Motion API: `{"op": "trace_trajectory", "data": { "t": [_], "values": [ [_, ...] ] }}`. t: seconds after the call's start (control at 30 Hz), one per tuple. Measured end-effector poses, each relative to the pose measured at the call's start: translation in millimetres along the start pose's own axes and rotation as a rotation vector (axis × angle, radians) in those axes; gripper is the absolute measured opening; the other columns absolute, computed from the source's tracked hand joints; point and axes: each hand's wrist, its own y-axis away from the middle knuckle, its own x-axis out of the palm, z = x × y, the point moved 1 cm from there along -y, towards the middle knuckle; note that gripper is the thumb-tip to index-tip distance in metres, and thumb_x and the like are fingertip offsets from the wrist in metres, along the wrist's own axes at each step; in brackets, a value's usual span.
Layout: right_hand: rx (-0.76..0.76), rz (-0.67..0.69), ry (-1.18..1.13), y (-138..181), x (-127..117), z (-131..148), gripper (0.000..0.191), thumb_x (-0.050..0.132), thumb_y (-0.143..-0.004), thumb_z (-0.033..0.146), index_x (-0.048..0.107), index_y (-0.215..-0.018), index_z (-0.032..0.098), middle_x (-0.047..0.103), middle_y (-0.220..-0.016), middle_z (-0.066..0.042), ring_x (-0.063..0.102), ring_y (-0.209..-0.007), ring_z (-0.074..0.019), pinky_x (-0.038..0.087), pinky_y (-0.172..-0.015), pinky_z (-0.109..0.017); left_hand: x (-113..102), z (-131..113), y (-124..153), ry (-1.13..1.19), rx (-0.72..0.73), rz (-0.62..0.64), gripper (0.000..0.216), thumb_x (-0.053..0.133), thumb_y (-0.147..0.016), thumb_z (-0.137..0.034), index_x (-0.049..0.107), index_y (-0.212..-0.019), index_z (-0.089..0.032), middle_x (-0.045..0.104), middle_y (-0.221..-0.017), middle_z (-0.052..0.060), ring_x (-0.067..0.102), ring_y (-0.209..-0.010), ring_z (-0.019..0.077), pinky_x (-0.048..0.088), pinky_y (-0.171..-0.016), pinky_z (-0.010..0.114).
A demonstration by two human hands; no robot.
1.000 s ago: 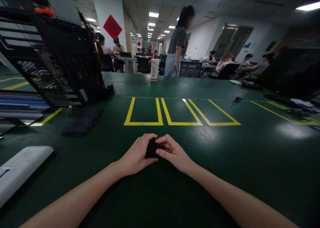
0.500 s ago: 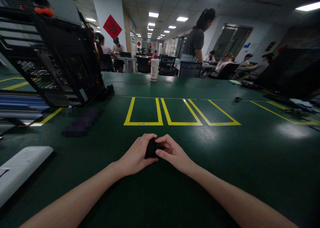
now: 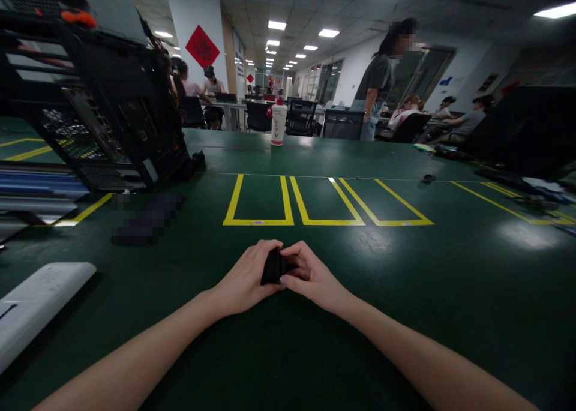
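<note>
A person's bare hands meet over a green tabletop (image 3: 279, 363), a small black object (its exact kind too dark to make out) caught between them at the center, just short of the yellow tape outlines (image 3: 258, 222). The left hand (image 3: 245, 279) curls around the object (image 3: 272, 268), thumb below and fingers above, while the right hand (image 3: 312, 276) pinches its right end between thumb and fingertips. Whether the object touches the tabletop cannot be told. At left stand an open black computer case (image 3: 135, 114) and, nearer, a white plastic device (image 3: 42, 303) lying well apart from the hands. Beyond the tape, a white bottle with a red lid (image 3: 278, 123) stands upright near the far edge; a small round black piece (image 3: 427, 178) lies to the right. Behind, a person in a dark gray shirt (image 3: 379, 78) stands beside office chairs (image 3: 344, 125).
</note>
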Motion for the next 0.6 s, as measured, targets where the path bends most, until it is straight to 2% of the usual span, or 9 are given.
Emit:
{"op": "trace_trajectory", "data": {
  "t": [0.13,0.33,0.47,0.6],
  "values": [
    [0.001,-0.019,-0.008,-0.1,1.2,1.3,0.021,0.053,-0.079,0.026,0.044,-0.098,0.023,0.049,-0.106,-0.003,0.052,-0.102,-0.0182,0.048,-0.082,-0.037,-0.4,-0.5,0.0,0.010,0.000,0.002,0.058,0.060,-0.075,-0.023,0.027,-0.122,-0.026,0.043,-0.118,0.008,0.046,-0.108,0.0246,0.040,-0.089,0.044],
    [-0.001,-0.049,0.035,-1.8,0.6,-0.7,0.031,0.055,-0.078,0.023,0.044,-0.107,0.023,0.048,-0.111,-0.004,0.047,-0.108,-0.0188,0.042,-0.090,-0.039,-0.8,-1.1,-0.2,0.021,0.001,0.007,0.056,0.060,-0.075,-0.024,0.028,-0.122,-0.027,0.043,-0.119,0.008,0.045,-0.109,0.0255,0.040,-0.089,0.045],
    [-0.020,0.002,0.009,-2.3,-0.2,-1.8,0.030,0.057,-0.076,0.022,0.045,-0.103,0.023,0.049,-0.108,-0.003,0.050,-0.104,-0.0187,0.045,-0.084,-0.037,-0.5,-0.6,0.0,0.001,0.000,0.003,0.057,0.060,-0.075,-0.023,0.028,-0.122,-0.026,0.043,-0.118,0.008,0.046,-0.108,0.0246,0.040,-0.089,0.044],
    [-0.040,-0.021,-0.022,-2.9,-0.3,-2.6,0.025,0.056,-0.077,0.026,0.045,-0.099,0.022,0.051,-0.102,-0.003,0.052,-0.100,-0.0179,0.045,-0.082,-0.036,0.8,0.3,-0.1,-0.022,0.002,0.004,0.059,0.061,-0.074,-0.023,0.027,-0.122,-0.023,0.043,-0.118,0.009,0.045,-0.107,0.0233,0.039,-0.091,0.041]
  ]
}}
